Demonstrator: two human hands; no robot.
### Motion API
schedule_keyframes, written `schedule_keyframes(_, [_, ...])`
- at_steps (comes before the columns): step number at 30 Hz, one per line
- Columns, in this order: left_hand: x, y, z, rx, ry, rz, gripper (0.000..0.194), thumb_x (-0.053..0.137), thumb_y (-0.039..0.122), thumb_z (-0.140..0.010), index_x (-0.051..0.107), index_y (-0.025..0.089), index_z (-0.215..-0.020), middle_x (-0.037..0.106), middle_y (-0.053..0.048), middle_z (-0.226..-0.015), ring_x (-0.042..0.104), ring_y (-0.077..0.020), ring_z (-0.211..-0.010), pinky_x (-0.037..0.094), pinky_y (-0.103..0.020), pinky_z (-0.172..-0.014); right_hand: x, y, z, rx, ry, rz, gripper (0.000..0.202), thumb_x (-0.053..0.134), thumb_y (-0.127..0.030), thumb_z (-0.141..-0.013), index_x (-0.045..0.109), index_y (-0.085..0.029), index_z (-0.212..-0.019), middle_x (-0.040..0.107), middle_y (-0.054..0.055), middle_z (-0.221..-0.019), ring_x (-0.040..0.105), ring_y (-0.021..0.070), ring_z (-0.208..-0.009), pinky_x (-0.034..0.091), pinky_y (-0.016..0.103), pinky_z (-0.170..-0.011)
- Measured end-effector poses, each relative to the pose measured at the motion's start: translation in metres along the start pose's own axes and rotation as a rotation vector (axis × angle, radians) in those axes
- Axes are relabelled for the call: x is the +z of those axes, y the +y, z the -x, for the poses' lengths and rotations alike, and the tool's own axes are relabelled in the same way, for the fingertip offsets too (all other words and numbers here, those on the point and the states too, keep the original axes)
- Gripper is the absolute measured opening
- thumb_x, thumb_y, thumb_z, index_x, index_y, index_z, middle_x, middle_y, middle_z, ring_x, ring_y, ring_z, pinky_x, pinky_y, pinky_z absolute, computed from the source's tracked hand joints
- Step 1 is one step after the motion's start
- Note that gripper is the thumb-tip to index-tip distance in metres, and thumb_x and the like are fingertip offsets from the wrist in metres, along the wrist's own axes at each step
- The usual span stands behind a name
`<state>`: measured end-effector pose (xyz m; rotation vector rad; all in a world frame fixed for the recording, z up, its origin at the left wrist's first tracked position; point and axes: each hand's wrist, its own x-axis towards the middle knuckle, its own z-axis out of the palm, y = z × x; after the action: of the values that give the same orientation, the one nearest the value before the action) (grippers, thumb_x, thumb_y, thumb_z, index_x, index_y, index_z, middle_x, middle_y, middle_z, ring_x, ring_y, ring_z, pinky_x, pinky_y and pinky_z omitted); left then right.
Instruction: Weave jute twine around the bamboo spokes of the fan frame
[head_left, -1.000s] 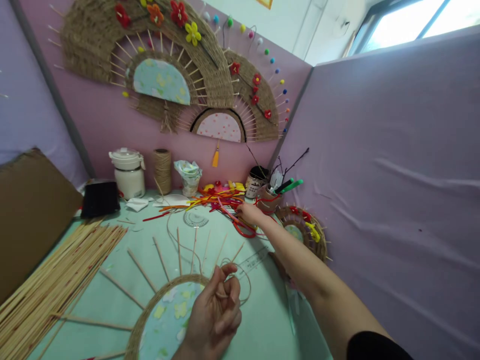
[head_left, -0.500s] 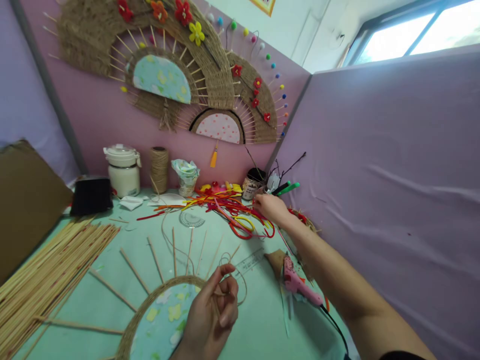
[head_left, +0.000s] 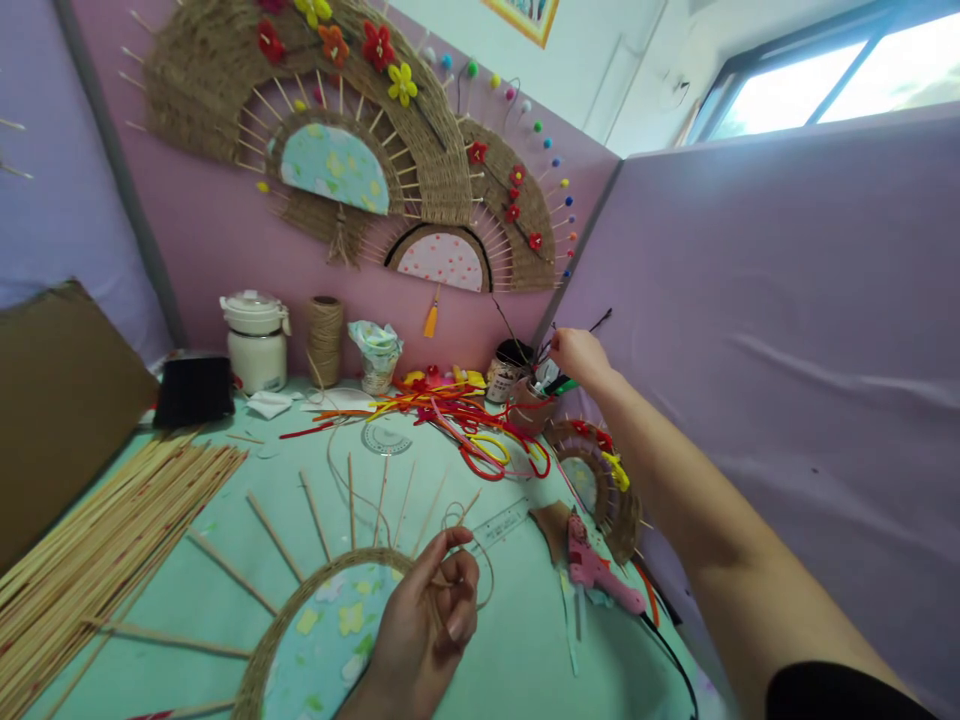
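My left hand [head_left: 429,618] is closed beside the round piece, its thumb and forefinger pinching a thin strand of jute twine [head_left: 491,580] that loops to the right. Under and left of it lies the fan piece, a floral cloth disc [head_left: 324,632] with a twine-wrapped rim [head_left: 281,610] and wooden sticks [head_left: 274,537] spreading outward. My right hand [head_left: 579,355] is stretched to the back right, above the brown pen cup [head_left: 531,408] with pens and twigs. Its fingers are closed; what they hold, if anything, is hidden.
A pink glue gun [head_left: 600,575] with a black cord lies at right, near a clear ruler [head_left: 501,522]. Red-handled scissors [head_left: 484,458] rest by pipe cleaners [head_left: 435,405]. Bamboo sticks [head_left: 112,530] fill the left. A twine spool [head_left: 325,340] and a white jar [head_left: 256,345] stand behind.
My right hand has risen and moved right, from beside the pen cup to above it, uncovering the cup and a small finished fan. My left hand stays with the twine. The view has shifted slightly.
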<state>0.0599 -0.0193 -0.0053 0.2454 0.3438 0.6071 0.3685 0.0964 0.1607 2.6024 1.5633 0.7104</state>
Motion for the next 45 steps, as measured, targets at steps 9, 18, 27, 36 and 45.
schedule_keyframes(9, [0.0, -0.004, -0.003, -0.017, 0.023, -0.01, 0.019, 0.053, 0.033, -0.086, 0.056, 0.016, -0.092, 0.055, 0.003, -0.058, 0.033, -0.0006, -0.03, 0.01, -0.018, -0.035, -0.007, -0.03, -0.019, -0.132, 0.066, -0.076, 0.027, 0.045, -0.021, -0.085, 0.069, -0.017, -0.097, 0.07, 0.011, -0.101, 0.062, 0.0225, -0.094, 0.044, 0.028, -0.08])
schedule_keyframes(18, [0.001, -0.003, -0.001, -0.022, 0.017, -0.002, 0.02, 0.054, 0.036, -0.085, 0.054, 0.017, -0.092, 0.054, 0.004, -0.057, 0.034, -0.0009, -0.029, 0.01, -0.017, -0.034, 0.03, -0.056, -0.054, -0.126, -0.039, 0.035, 0.03, 0.044, -0.02, -0.087, 0.067, -0.013, -0.105, 0.067, 0.018, -0.107, 0.063, 0.0265, -0.101, 0.048, 0.032, -0.083])
schedule_keyframes(27, [-0.003, -0.003, -0.006, -0.014, -0.004, 0.023, 0.024, 0.06, 0.039, -0.08, 0.054, 0.018, -0.089, 0.054, 0.004, -0.055, 0.035, -0.0012, -0.028, 0.009, -0.017, -0.033, 0.02, -0.071, -0.074, -0.164, -0.116, 0.069, 0.033, 0.046, -0.013, -0.085, 0.064, -0.006, -0.112, 0.066, 0.025, -0.106, 0.063, 0.0296, -0.103, 0.049, 0.034, -0.082])
schedule_keyframes(36, [-0.006, -0.006, -0.007, -0.036, -0.029, 0.045, 0.028, 0.064, 0.042, -0.077, 0.055, 0.018, -0.088, 0.055, 0.005, -0.055, 0.038, -0.0015, -0.028, 0.009, -0.017, -0.033, 0.037, -0.066, -0.09, -0.146, -0.278, 0.093, 0.039, 0.068, -0.024, -0.075, 0.066, -0.007, -0.109, 0.067, 0.022, -0.104, 0.065, 0.027, -0.098, 0.049, 0.03, -0.08])
schedule_keyframes(45, [0.003, -0.002, 0.0, -0.016, -0.033, 0.038, 0.02, 0.057, 0.037, -0.082, 0.055, 0.017, -0.086, 0.049, 0.005, -0.052, 0.034, -0.0018, -0.03, 0.01, -0.018, -0.035, 0.004, -0.073, -0.036, -0.101, -0.04, -0.037, 0.042, 0.055, -0.043, -0.085, 0.061, -0.012, -0.113, 0.065, 0.021, -0.108, 0.062, 0.0283, -0.101, 0.047, 0.034, -0.081])
